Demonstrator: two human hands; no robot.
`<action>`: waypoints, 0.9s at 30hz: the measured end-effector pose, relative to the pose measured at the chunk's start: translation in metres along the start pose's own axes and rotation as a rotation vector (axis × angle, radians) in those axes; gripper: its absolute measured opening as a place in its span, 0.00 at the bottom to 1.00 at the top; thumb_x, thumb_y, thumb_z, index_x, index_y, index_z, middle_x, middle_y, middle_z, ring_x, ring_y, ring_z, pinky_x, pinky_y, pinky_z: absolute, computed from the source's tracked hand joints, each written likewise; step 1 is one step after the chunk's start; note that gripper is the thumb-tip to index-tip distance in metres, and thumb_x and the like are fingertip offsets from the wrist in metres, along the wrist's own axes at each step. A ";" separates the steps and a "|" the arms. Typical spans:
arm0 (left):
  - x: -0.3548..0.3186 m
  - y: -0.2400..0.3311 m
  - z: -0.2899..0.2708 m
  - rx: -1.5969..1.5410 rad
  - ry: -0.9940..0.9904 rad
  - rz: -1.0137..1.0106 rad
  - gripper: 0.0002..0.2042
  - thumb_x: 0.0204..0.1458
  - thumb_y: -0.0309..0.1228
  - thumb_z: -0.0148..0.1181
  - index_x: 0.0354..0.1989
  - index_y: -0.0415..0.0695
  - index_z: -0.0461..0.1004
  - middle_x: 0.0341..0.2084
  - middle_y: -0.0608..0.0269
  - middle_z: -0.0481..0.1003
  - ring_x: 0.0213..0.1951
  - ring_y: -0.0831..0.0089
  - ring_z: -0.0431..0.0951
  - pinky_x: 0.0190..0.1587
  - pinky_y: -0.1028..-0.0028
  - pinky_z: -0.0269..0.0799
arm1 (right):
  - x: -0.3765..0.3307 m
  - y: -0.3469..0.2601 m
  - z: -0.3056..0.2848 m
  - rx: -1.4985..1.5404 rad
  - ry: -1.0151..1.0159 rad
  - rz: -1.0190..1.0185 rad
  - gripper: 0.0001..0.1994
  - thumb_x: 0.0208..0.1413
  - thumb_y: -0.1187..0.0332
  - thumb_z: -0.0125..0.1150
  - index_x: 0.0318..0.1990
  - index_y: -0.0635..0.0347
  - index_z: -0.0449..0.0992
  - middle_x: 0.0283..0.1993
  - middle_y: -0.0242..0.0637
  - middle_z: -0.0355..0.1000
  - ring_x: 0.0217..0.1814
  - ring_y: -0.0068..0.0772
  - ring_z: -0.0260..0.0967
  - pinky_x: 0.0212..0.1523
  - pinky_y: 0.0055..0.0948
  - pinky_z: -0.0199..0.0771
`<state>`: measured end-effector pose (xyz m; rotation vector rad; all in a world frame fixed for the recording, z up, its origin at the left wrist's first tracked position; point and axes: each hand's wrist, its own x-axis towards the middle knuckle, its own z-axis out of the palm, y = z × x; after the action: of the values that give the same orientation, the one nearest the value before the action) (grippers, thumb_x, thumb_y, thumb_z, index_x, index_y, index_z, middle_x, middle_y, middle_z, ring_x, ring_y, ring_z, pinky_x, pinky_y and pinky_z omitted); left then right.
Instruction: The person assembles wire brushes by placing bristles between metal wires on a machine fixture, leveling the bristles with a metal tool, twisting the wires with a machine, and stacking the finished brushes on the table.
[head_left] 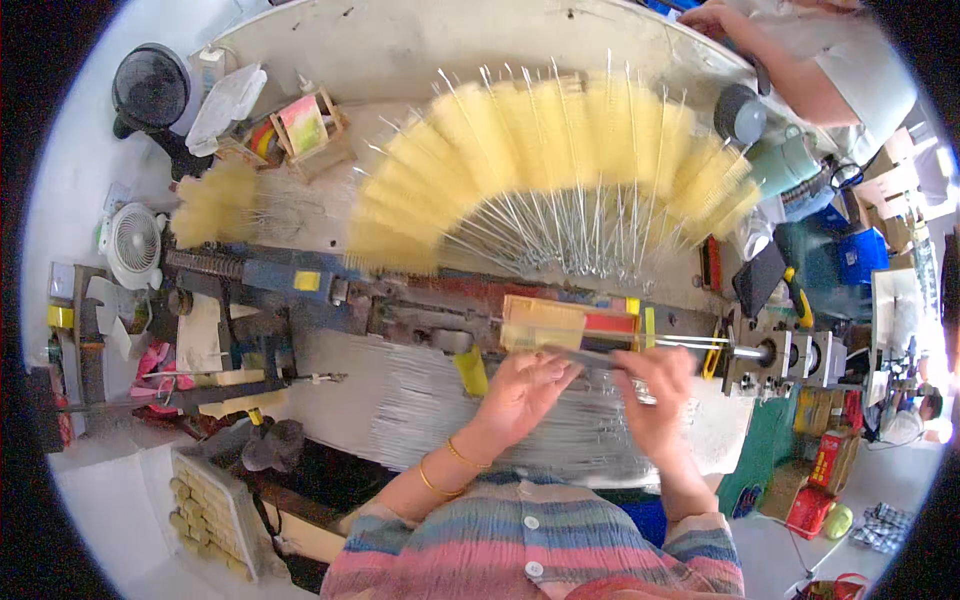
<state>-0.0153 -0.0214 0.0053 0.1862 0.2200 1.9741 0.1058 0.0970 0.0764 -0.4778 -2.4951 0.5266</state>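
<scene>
My left hand [522,396], with two gold bangles at its wrist, is closed with its fingertips pinched at the left end of a dark narrow strip [588,356]. My right hand [656,396], a little blurred, has its fingers closed round the strip's right end. Just beyond both hands, a pale yellow bristle bundle [540,325] lies in a shallow holder on the machine bed [420,318]. Bright metal rods [690,342] run from there to a chuck [768,352] on the right. Many straight metal wires [425,405] lie under and beside my hands.
Yellow twisted-wire brushes [540,130] fan out across the table's far side, with a smaller brush pile [215,205] at left. A white fan [133,245] and a black fan [150,85] stand at left. Another person's arm [780,70] reaches in at far right.
</scene>
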 end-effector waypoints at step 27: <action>0.001 0.006 0.025 -0.072 0.099 -0.068 0.28 0.45 0.19 0.49 0.58 0.40 0.53 0.55 0.61 0.60 0.61 0.65 0.54 0.65 0.62 0.42 | 0.025 0.010 0.002 0.018 -0.011 -0.119 0.15 0.35 0.81 0.59 0.35 0.57 0.77 0.33 0.37 0.65 0.34 0.39 0.61 0.36 0.34 0.65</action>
<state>-0.0157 -0.0208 0.0315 0.0339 0.2159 1.9221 0.0875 0.1157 0.0809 -0.3180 -2.5086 0.5059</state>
